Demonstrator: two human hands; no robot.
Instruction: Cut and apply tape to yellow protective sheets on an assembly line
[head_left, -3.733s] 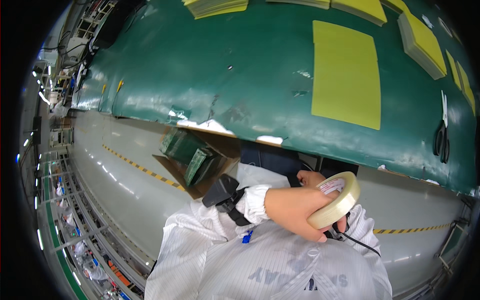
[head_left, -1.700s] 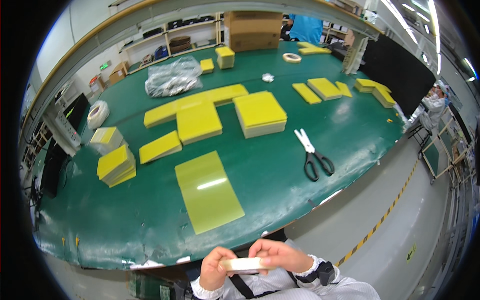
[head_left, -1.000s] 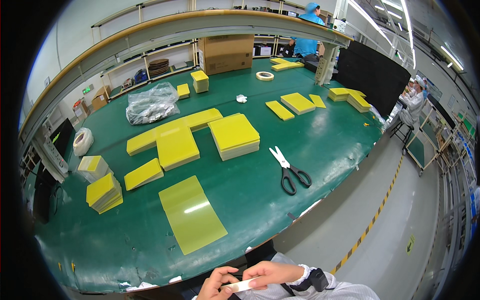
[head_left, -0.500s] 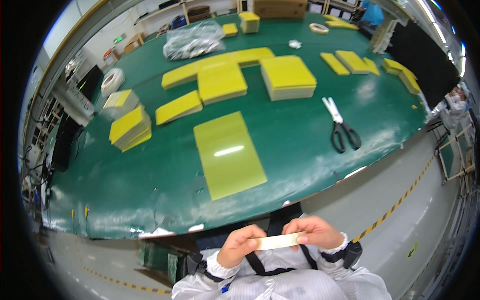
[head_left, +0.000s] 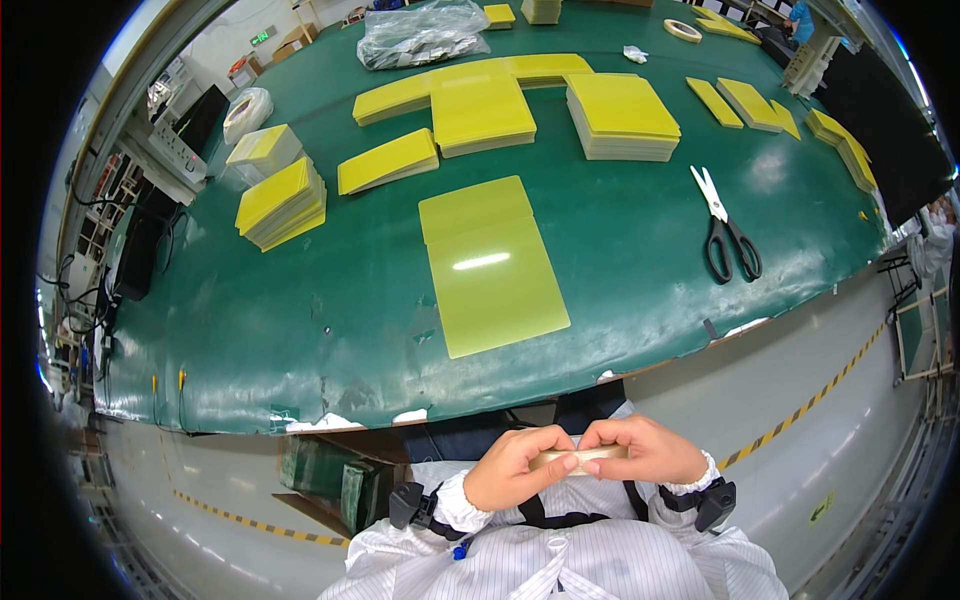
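Both my hands are in front of my body, below the near edge of the table. Between them is a cream roll of tape [head_left: 586, 456], seen almost edge-on. My left hand [head_left: 515, 469] grips its left side, the thumb pressed along the near face. My right hand [head_left: 650, 453] is closed on the other side, and the two thumbs nearly meet. The fingers cover much of the roll. On the green table ahead lie two flat yellow sheets: a short upper one [head_left: 476, 209] meeting a longer lower one [head_left: 497, 290] along a seam.
Black-handled scissors [head_left: 729, 237] lie open at the right. Yellow sheets are stacked behind, including a thick stack [head_left: 622, 120] and a leaning pile [head_left: 283, 205] at left. Farther back are a clear plastic bag [head_left: 422, 35] and another tape roll [head_left: 683, 31]. A cardboard box [head_left: 318, 500] stands beneath the table.
My hands have come closer together on the tape roll, and the thumbs now nearly touch. Less of the roll shows. The view has shifted, so the table appears higher in the picture.
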